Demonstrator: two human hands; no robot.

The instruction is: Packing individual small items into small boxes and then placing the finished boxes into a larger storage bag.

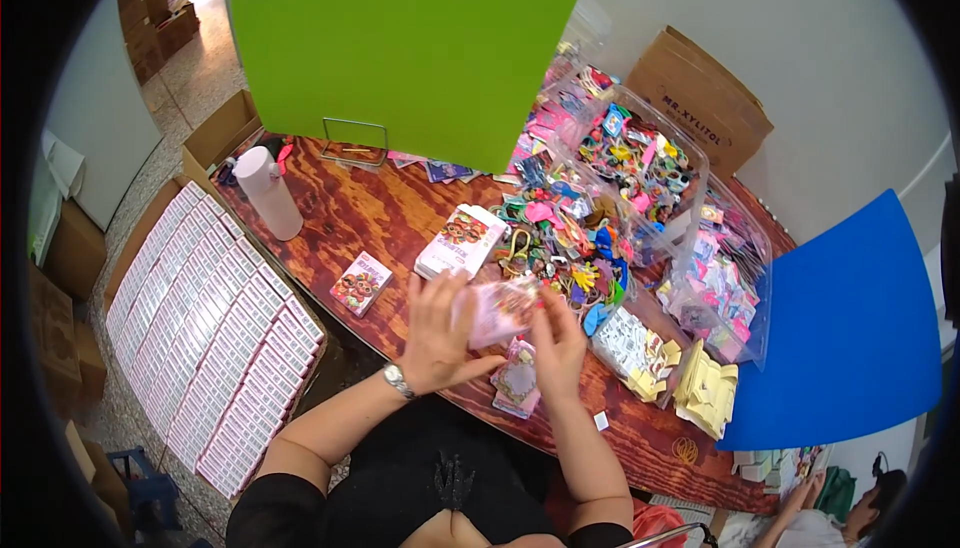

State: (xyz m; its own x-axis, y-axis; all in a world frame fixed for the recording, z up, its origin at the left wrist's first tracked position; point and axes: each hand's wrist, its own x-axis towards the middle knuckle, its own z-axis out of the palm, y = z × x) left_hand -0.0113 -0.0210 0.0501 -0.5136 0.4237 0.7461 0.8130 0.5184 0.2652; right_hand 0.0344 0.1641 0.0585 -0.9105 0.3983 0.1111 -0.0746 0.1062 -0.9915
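**Pink pack (500, 310) up between your two hands**

Your right hand (560, 348) pinches the blurred pack's right end between thumb and fingers. Your left hand (437, 338) is at its other end, fingers stretched and thumb wide — whether it grips, you cannot tell. The pack is above the wood-patterned table (340, 198), between a white card stack (460, 241) and some pink cards (517, 380) nearer you — a colourful trinket pile (570, 238) lies just beyond.

Blurred pink pack (495, 312) between left fingers (437, 298) and right fingers (566, 324); white stack (462, 240) just beyond; trinket heap (570, 238) toward right
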